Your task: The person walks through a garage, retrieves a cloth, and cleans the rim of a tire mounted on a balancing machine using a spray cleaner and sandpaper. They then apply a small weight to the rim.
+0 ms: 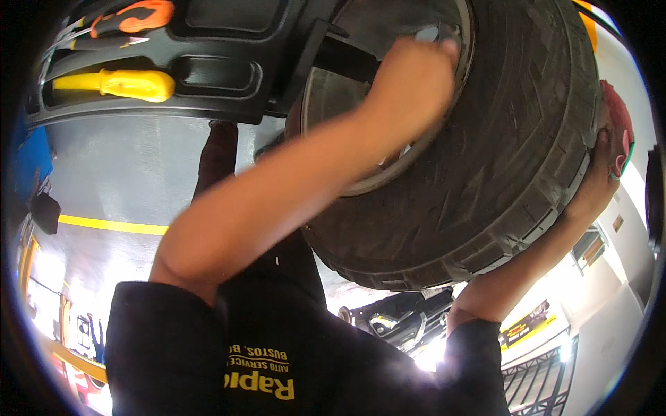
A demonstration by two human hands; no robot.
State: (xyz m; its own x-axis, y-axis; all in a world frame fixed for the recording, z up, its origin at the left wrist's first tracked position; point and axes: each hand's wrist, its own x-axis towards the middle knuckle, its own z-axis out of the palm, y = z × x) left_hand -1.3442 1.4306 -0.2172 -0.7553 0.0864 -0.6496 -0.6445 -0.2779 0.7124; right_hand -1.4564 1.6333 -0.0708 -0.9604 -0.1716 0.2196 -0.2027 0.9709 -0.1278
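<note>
"Head view: where is the tyre point(506, 132)?"

"Upper right of centre, its tread facing out on the right, with the grey rim point(322, 100) on the left."

"Any writing?"

"Yellow lettering on the chest of the person's black shirt point(270, 333), and a yellow-and-black poster point(531, 324) behind, its print too small to read."

"And the left hand point(420, 73)?"

"Blurred, closed like a fist at the upper part of the rim. Something small and pale shows just beyond the knuckles; whether the hand grips it, one cannot tell."

"The right hand point(602, 163)?"

"Round the tyre's far right side, partly curled, with a red cloth point(617, 114) at its fingers. How tightly it holds the cloth cannot be told."

"What edges stand close?"

"The black tray point(288, 41) ends just beside the rim, on the left. A yellow screwdriver point(135, 84) lies in one of its hollows, an orange one point(135, 17) above."

"And room?"

"Between the tray's lower edge and the left forearm point(270, 194) lies a stretch of grey floor point(118, 159). That forearm crosses before the rim, leaving little gap there."
</note>
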